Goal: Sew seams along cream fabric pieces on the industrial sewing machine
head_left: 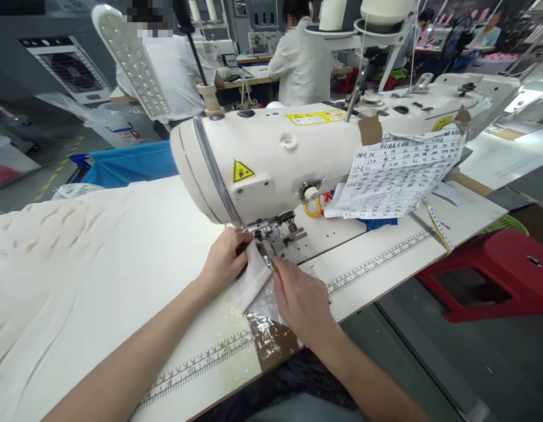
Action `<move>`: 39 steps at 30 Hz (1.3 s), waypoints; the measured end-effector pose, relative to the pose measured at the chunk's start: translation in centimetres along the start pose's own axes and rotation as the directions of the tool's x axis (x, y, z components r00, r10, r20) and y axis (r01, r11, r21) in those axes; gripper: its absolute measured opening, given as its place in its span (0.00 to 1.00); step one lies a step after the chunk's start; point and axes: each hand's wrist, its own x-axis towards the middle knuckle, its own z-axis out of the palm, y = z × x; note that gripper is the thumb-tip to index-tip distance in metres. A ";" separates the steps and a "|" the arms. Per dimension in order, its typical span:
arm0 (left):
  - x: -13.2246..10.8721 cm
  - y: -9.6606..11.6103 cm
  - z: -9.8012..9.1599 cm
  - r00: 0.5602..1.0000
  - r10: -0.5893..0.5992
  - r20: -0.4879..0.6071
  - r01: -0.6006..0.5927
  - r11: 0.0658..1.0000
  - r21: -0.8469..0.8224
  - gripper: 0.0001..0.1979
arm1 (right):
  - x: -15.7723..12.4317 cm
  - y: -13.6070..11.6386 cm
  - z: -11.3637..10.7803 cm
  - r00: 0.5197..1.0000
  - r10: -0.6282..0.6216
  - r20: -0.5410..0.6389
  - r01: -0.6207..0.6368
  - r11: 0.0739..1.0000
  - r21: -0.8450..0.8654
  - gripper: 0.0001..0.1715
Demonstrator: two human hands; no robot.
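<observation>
A cream sewing machine (275, 158) stands on a white table (122, 258). A small white fabric piece (253, 275) lies at its presser foot (266, 237). My left hand (225, 261) rests on the left side of the fabric, fingers curled and pressing it down near the needle. My right hand (300, 296) pinches the fabric's near right edge just in front of the foot. The needle itself is hidden behind the foot's metal parts.
Cream fabric (47, 234) is piled on the table's left. A paper sheet with written rows (398, 176) is taped to the machine. A printed ruler (376, 261) runs along the table edge. A red plastic stool (495, 272) stands at right. Two people sit at tables behind.
</observation>
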 end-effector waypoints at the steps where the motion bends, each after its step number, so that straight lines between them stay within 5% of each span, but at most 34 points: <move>1: -0.1 -0.1 0.0 0.999 -0.032 0.008 0.032 0.999 -0.032 0.11 | 0.0 0.0 -0.1 1.000 0.005 0.006 -0.005 1.000 0.002 0.19; 9: -0.3 -0.5 -0.3 0.999 -0.045 0.002 0.045 0.996 -0.079 0.10 | 0.3 -0.3 -0.2 0.999 0.038 0.020 -0.038 0.999 -0.020 0.18; 12: -0.2 -0.4 -0.3 0.994 0.100 -0.041 -0.100 0.995 0.002 0.10 | 0.5 -0.4 0.1 0.999 0.037 0.001 -0.037 0.998 -0.056 0.18; 16: -0.2 -0.1 -0.4 0.921 0.379 -0.086 -0.369 0.922 0.118 0.12 | 0.5 -0.7 0.5 0.999 0.023 -0.030 -0.026 0.994 -0.103 0.17; 20: -0.2 0.2 -1.3 0.885 0.465 0.022 -0.464 0.875 0.137 0.12 | -1.1 -0.7 -0.3 0.995 0.017 -0.100 -0.022 0.999 -0.046 0.16; 24: -0.4 0.5 -2.3 0.847 0.516 0.131 -0.532 0.827 0.181 0.17 | -5.2 -0.6 -2.1 0.998 0.023 -0.056 -0.010 0.973 0.231 0.13; 28: -1.2 2.0 -1.8 0.880 0.448 0.158 -0.475 0.832 0.285 0.18 | -8.7 -0.4 -3.1 1.000 -0.011 0.029 0.002 0.948 0.318 0.15; 33: -3.2 4.0 -0.1 0.965 0.246 0.092 -0.263 0.891 0.371 0.17 | -9.0 0.1 -3.4 0.998 -0.040 0.042 0.026 0.959 0.281 0.16; 39: -3.9 3.1 -0.3 0.960 0.256 0.111 -0.276 0.926 0.258 0.21 | -8.9 0.5 -3.5 0.998 -0.057 0.002 0.054 0.965 0.258 0.19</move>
